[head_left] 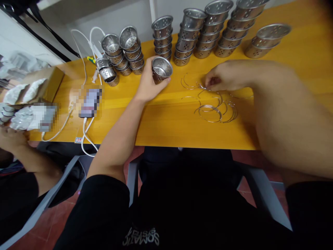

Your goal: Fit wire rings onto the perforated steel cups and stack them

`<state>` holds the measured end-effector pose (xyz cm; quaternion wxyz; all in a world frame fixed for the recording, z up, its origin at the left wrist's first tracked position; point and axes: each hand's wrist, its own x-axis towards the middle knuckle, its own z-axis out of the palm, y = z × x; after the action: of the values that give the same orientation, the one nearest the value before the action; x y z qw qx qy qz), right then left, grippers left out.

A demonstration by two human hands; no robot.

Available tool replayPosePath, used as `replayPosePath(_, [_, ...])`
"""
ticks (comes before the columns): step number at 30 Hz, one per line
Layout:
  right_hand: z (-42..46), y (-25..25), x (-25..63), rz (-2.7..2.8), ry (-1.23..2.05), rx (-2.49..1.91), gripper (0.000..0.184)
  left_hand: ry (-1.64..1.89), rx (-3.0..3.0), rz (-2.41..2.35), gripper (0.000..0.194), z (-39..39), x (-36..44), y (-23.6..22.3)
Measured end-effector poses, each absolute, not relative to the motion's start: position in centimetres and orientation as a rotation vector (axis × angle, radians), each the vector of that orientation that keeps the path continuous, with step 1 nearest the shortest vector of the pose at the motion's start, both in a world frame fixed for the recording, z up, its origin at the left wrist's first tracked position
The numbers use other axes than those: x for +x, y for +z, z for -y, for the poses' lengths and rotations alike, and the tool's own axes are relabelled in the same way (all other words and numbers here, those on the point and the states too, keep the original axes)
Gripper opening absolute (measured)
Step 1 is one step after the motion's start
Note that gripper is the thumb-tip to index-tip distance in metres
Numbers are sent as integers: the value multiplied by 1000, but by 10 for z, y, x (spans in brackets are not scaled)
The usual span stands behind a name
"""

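My left hand (151, 83) is wrapped around a perforated metal cup (161, 69), its open mouth facing up toward me. To the right, my right hand (221, 77) has its fingers pinched together at the upper edge of a loose pile of thin wire rings (209, 113). Some wire ends meet the fingertips, but exactly what the pinch holds is hidden. The rings are curved, shiny pieces spread over the yellow table (166, 128).
Stacks of perforated cups (186, 38) line the back of the table, with a short stack (262, 43) at far right. A phone (90, 102) with white cables lies left. Beyond it are a cardboard box (52, 83), plastic bags (23, 118) and another person's arm (33, 156).
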<state>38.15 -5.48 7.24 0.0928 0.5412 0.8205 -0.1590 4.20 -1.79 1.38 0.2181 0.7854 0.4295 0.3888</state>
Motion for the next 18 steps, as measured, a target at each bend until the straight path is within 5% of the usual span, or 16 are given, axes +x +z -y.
replayPosePath(7, [44,62,397,-2606,-395,1572,9,1203,2209,-1065,97,-4,36,-8])
replayPosePath(18, [42,61,396,-3004,-306,1585,33,1339,2219,-865,101,-24,33,-25])
